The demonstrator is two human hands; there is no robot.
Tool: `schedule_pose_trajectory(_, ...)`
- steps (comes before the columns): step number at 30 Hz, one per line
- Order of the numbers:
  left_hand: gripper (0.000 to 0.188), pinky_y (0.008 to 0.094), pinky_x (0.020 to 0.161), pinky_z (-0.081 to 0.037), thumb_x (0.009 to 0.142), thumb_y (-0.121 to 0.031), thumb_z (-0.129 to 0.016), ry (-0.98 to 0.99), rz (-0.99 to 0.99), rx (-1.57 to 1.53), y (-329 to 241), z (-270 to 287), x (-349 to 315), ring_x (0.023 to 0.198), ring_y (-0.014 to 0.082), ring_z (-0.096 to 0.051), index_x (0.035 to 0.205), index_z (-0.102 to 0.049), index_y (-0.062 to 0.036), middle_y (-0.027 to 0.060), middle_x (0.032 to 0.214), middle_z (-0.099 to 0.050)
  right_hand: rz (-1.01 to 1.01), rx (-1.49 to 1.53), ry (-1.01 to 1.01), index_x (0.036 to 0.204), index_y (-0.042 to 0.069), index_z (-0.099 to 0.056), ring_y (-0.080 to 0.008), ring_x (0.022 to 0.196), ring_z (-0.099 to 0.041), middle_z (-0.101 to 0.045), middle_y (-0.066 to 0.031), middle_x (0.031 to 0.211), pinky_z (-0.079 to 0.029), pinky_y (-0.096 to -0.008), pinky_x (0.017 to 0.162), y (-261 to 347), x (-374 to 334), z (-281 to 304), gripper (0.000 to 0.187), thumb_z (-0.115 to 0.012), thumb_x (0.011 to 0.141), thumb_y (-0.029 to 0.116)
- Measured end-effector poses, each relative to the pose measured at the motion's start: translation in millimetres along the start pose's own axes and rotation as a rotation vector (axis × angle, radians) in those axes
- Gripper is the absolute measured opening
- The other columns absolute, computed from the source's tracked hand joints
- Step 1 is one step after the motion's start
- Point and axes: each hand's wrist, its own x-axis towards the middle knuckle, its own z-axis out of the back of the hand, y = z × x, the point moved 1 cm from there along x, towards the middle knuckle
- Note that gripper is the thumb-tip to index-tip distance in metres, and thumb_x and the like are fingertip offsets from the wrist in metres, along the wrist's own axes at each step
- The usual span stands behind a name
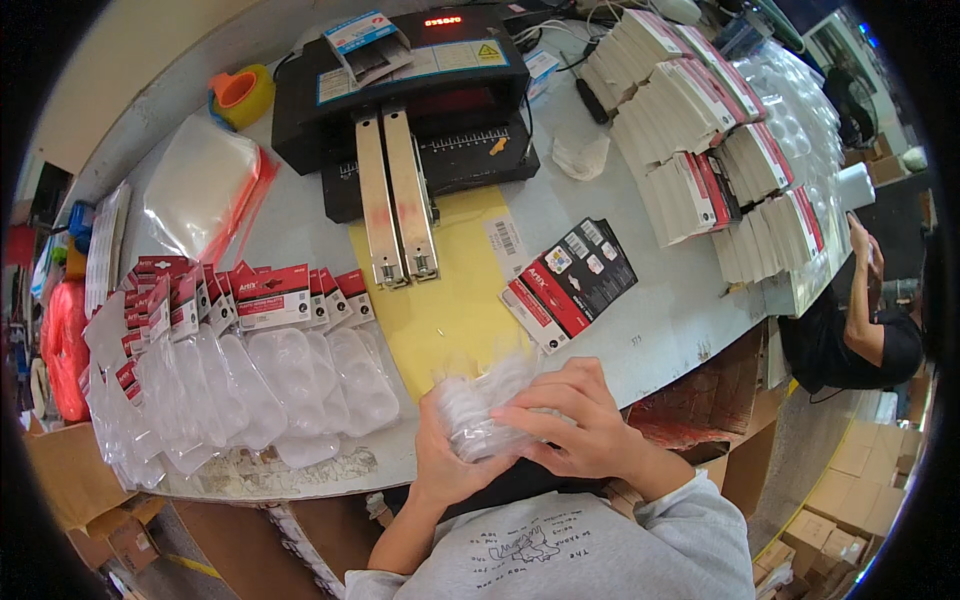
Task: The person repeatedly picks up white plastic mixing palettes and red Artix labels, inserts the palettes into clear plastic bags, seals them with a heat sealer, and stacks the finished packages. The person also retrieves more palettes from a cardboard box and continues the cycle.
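Close to my body at the table's front edge, my left hand (440,450) grips a whitish plastic palette (475,412) in crinkled clear film from the left side. My right hand (572,420) closes on it from the right, its fingers lying across the film. Motion blurs the palette's upper end, and I cannot tell whether there is more than one. Beyond it lies a yellow sheet (410,330). Folded header cards (570,285) in red, black and white lie to the right of that sheet. Finished-looking packs of white palettes (285,375) with red header cards overlap in rows at the left.
A black machine (400,90) with two metal arms (395,200) stands at the back, a small box (368,48) on top. Clear bags (200,185) and a tape dispenser (240,97) lie left of it. Stacked cards (690,140) fill the right. Another person (860,330) is at far right.
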Motion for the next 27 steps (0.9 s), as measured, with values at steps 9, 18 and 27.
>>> schedule_pose_trajectory(9,0.091,0.0422,0.087,-0.043,0.055,-0.027,-0.086,0.122,-0.018,0.238,-0.6,8.5,-24.1,0.101,0.0266,-0.053,0.125,-0.034,0.0008,0.0151,0.111,-0.052,0.093,0.305,0.005,0.094,0.008,-0.055,-0.0258,0.086,-0.05,-0.052,-0.0077,0.089,-0.04,-0.0388,0.075,-3.3,-2.5,-6.0,0.035,-0.071,0.063,0.014)
schedule_pose_trajectory(18,0.1,0.0369,0.103,-0.03,0.066,-0.012,-0.078,0.261,0.536,0.074,71.8,27.8,-46.9,0.12,0.0239,-0.04,0.143,-0.014,-0.0036,0.0187,0.129,-0.043,0.164,0.272,-0.24,0.082,0.013,-0.055,-0.0253,0.07,-0.054,-0.054,-0.0026,0.073,-0.041,-0.0374,0.066,-7.1,-19.3,-23.5,0.024,-0.067,0.075,0.032)
schedule_pose_trajectory(27,0.089,0.0362,0.099,-0.034,0.069,-0.014,-0.076,0.212,0.3,0.236,20.1,-9.6,-27.7,0.116,0.0245,-0.043,0.138,-0.023,-0.0016,0.018,0.128,-0.044,0.102,0.477,-0.282,0.057,0.009,-0.038,-0.0275,0.055,-0.048,-0.041,-0.0066,0.055,-0.034,-0.0371,0.048,-7.9,-33.5,-33.9,0.044,-0.07,0.075,0.035)
